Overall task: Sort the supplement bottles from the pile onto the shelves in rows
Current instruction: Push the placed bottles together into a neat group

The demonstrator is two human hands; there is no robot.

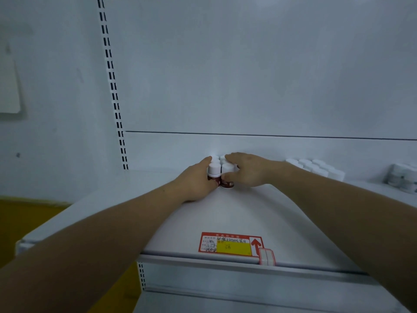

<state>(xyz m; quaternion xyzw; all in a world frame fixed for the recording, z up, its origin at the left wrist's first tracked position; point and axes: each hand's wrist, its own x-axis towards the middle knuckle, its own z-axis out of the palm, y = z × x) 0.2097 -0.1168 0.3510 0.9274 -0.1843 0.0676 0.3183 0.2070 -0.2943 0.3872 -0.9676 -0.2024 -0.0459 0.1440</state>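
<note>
left hand [198, 180] and right hand [247, 170] cup a cluster of red-labelled supplement bottles [220, 175] from either side, each grip clamped on it, at the back of the shelf [248, 211]. white-capped bottles [316, 168] and pale jars [404, 179] stand well right; a red price tag [232, 245] sits at the front edge.

Price tag [231, 245] on shelf [248, 213] edge: mostly illegible
Red up arrow at rt, handwriting unreadable; bottles [226, 177] w/ dark-red labels, print too small.

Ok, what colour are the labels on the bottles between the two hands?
Dark red, on the small white-capped bottles; head view shows it best.
</note>
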